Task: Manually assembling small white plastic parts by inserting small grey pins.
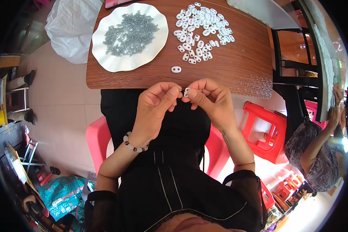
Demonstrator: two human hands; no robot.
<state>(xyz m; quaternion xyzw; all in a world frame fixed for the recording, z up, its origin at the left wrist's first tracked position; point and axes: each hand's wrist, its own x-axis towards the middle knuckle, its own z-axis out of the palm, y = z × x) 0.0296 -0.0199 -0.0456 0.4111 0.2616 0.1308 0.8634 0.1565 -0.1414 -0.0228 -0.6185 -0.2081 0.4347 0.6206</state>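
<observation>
Just off the table's front edge, my two hands are held close together over my lap. My right hand (210,101) pinches a small white two-holed plastic piece (186,92) between thumb and forefinger. Beside it, the thumb and forefinger of my left hand (156,101) are pressed together; what they hold is too small to make out. One white oval piece with two holes (176,69) lies alone on the table near my fingertips. Farther back is a loose pile of similar white pieces (199,43). Small grey screw-like pieces (131,34) are heaped on a white wavy-rimmed plate (104,63).
The brown wooden table (236,65) spans the top middle. A white plastic bag (71,31) is left of it. Red plastic stools (266,131) stand to the right, where another person (317,150) is at work. A teal sack (62,197) lies at lower left.
</observation>
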